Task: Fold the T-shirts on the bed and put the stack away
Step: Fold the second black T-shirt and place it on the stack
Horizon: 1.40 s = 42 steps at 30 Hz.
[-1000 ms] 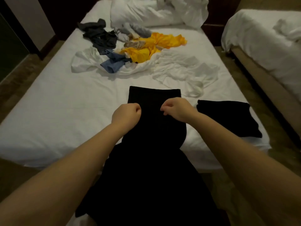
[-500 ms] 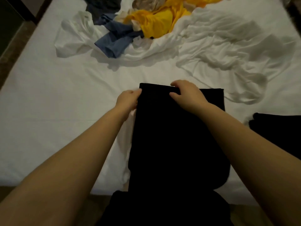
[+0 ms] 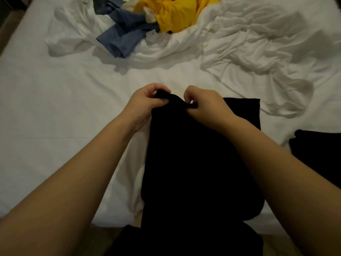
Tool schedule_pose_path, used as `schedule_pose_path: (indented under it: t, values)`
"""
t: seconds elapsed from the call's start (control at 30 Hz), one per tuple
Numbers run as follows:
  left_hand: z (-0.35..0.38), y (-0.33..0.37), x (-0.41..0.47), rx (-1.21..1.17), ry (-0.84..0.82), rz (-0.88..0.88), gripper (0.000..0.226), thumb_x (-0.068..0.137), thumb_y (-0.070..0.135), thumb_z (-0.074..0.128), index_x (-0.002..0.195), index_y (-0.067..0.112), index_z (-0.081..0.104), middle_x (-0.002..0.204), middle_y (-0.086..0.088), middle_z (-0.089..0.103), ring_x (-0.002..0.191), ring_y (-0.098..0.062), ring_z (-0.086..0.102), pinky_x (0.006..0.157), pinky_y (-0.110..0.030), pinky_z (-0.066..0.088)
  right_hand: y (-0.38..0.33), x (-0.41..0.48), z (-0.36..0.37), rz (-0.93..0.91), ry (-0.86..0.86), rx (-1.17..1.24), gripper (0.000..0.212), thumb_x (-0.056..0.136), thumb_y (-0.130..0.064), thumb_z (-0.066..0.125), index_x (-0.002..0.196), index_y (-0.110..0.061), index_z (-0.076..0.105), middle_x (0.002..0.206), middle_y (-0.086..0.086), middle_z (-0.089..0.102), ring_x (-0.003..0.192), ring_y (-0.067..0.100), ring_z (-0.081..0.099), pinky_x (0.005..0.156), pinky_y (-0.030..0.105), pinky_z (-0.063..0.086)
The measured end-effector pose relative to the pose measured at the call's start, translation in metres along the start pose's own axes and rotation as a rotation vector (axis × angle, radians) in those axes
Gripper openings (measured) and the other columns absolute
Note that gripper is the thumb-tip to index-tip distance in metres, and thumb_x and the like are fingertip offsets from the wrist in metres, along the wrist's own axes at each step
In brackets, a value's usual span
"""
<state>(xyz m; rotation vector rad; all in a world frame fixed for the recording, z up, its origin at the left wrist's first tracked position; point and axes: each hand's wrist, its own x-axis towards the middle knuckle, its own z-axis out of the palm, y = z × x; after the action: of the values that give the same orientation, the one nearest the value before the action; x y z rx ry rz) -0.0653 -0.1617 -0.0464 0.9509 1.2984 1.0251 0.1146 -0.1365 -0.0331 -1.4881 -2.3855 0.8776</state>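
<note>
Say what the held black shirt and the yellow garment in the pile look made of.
The black shirt looks like soft matte knit, probably cotton jersey: it sags limply from its pinched edge. The yellow garment looks thin and smooth, cotton or synthetic unclear: it crumples in soft folds.

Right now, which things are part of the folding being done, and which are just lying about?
In use: black T-shirt, pinched by the left hand and right hand.
Lying about: yellow garment, blue garment, crumpled white cloth, dark cloth at right edge.
</note>
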Motion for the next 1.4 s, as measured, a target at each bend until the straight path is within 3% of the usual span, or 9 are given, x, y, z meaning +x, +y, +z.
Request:
schedule_pose_path:
  t: [0.2,0.4,0.6,0.8,0.93,1.1,1.23,1.33,1.4]
  values:
    - [-0.002,0.020,-0.012,0.285,-0.172,0.033,0.024,0.085,0.002,0.060,0.091,0.025,0.062,0.088,0.001,0.068,0.081,-0.011,0.064,0.079,-0.022,0.052,0.003,-0.014,-0.010,-0.047,0.018,-0.089,0.007,0.085,-0.019,0.057,0.091,-0.024,0.057,0.079,-0.010,0.051,0.090,0.021,0.054,0.081,0.033,0.036]
    - [-0.003,0.015,0.004,0.699,-0.070,0.068,0.005,0.083,0.017,0.067,0.087,0.020,0.066,0.082,0.007,0.063,0.083,-0.012,0.058,0.081,-0.027,0.045,0.020,-0.009,-0.007,-0.062,0.078,-0.152,0.026,0.088,-0.034,0.058,0.113,-0.027,0.056,0.113,-0.007,0.061,0.109,0.019,0.049,0.088,0.034,0.033]
    - [-0.012,0.009,0.025,0.403,0.037,-0.025,0.008,0.080,0.007,0.069,0.081,0.012,0.064,0.075,-0.004,0.060,0.070,-0.013,0.057,0.070,-0.024,0.048,0.056,-0.006,-0.013,0.045,0.034,-0.239,0.032,0.092,-0.044,0.051,0.119,-0.027,0.054,0.117,-0.002,0.059,0.112,0.022,0.047,0.092,0.038,0.030]
    - [-0.013,0.009,0.041,0.337,0.099,-0.035,0.020,0.072,0.002,0.074,0.068,0.013,0.057,0.053,0.008,0.057,0.050,-0.003,0.054,0.054,-0.014,0.045,0.087,-0.007,-0.038,0.132,0.022,-0.289,0.026,0.091,-0.048,0.050,0.092,-0.023,0.060,0.081,-0.003,0.051,0.100,0.026,0.054,0.079,0.032,0.023]
    - [-0.015,-0.002,0.049,0.381,0.174,-0.050,0.027,0.069,0.006,0.078,0.064,0.017,0.054,0.051,0.009,0.055,0.042,0.001,0.050,0.048,-0.015,0.042,0.113,-0.012,-0.051,0.230,0.063,-0.242,0.025,0.088,-0.051,0.054,0.086,-0.027,0.063,0.078,-0.006,0.056,0.099,0.021,0.055,0.082,0.032,0.022]
    - [-0.002,-0.002,0.059,0.366,0.305,0.042,0.027,0.070,0.008,0.077,0.066,0.020,0.054,0.067,0.003,0.055,0.059,-0.006,0.053,0.058,-0.015,0.045,0.126,-0.016,-0.049,0.272,0.307,-0.250,0.032,0.089,-0.047,0.054,0.098,-0.020,0.067,0.092,0.006,0.062,0.108,0.025,0.047,0.085,0.032,0.020]
    - [-0.003,-0.008,0.057,0.490,0.261,0.021,0.023,0.076,0.017,0.075,0.093,0.015,0.060,0.092,-0.004,0.062,0.088,-0.020,0.059,0.084,-0.031,0.048,0.124,-0.018,-0.039,0.326,0.294,-0.244,0.039,0.090,-0.050,0.050,0.118,-0.024,0.057,0.117,0.003,0.059,0.118,0.025,0.044,0.095,0.038,0.026]
    - [-0.001,-0.008,0.039,0.574,0.195,-0.010,0.061,0.082,0.027,0.070,0.134,0.017,0.038,0.123,-0.005,0.054,0.109,-0.020,0.055,0.096,-0.033,0.045,0.120,-0.041,-0.027,0.325,0.287,-0.277,0.055,0.091,-0.051,0.046,0.138,-0.023,0.039,0.138,0.001,0.045,0.128,0.026,0.038,0.103,0.041,0.024]
    - [0.003,-0.011,0.016,0.632,0.194,0.031,0.075,0.083,0.026,0.068,0.144,0.017,0.025,0.138,-0.009,0.045,0.122,-0.023,0.049,0.102,-0.034,0.040,0.110,-0.062,-0.019,0.316,0.317,-0.295,0.060,0.092,-0.051,0.045,0.143,-0.023,0.032,0.145,0.001,0.038,0.133,0.025,0.033,0.108,0.044,0.020]
